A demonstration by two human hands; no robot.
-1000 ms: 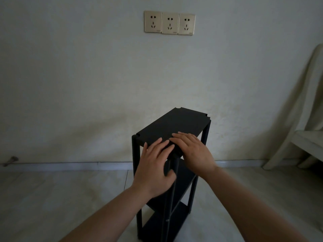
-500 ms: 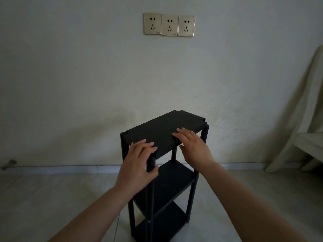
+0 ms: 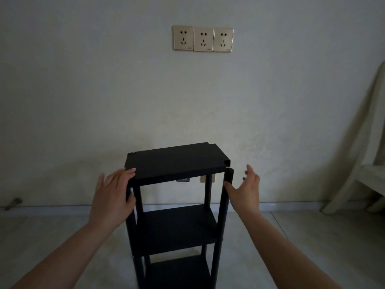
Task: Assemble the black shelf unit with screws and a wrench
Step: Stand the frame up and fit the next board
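The black shelf unit (image 3: 177, 205) stands upright on the floor (image 3: 312, 247) between my two hands. My left hand (image 3: 113, 197) lies against its top left corner, fingers straight on the top shelf (image 3: 177, 161), thumb against the front left post. My right hand (image 3: 246, 192) is spread wide just beside the front right post (image 3: 224, 215), thumb touching it. Beyond my fingers, three wall sockets (image 3: 203, 39).

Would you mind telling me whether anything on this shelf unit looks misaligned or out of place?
Yes: the top panel looks unseated at its front right corner. The post there stands outside the corner notch, near the right hand, so the panel sits askew.
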